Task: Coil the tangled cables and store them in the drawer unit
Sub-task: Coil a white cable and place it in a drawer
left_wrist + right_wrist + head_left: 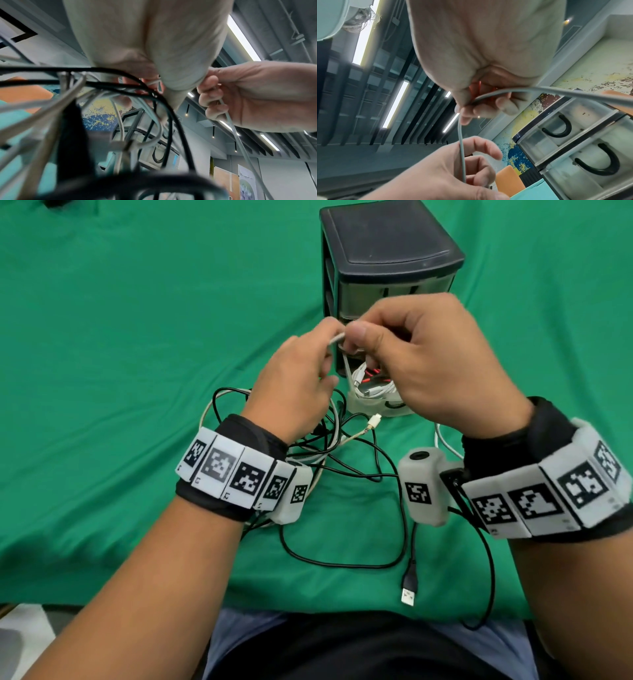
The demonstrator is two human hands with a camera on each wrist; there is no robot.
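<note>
Both hands are raised in front of the black drawer unit (387, 251). My left hand (322, 347) and right hand (366, 337) pinch the same white cable (337, 338) close together. In the right wrist view the right hand's fingertips (467, 108) pinch the cable (461, 138), which runs down into the curled left hand (471, 162). From the left wrist, the cable (230, 123) is seen trailing out of the right hand (248, 94). A tangle of black and white cables (329, 440) lies on the green cloth under my left wrist.
The unit's bottom drawer (359, 405) is pulled out and holds coiled white and red cables (373, 385). Two upper drawers (573, 135) with black handles are closed. A black USB plug (409, 587) lies near the cloth's front edge. Green cloth (137, 337) covers the table.
</note>
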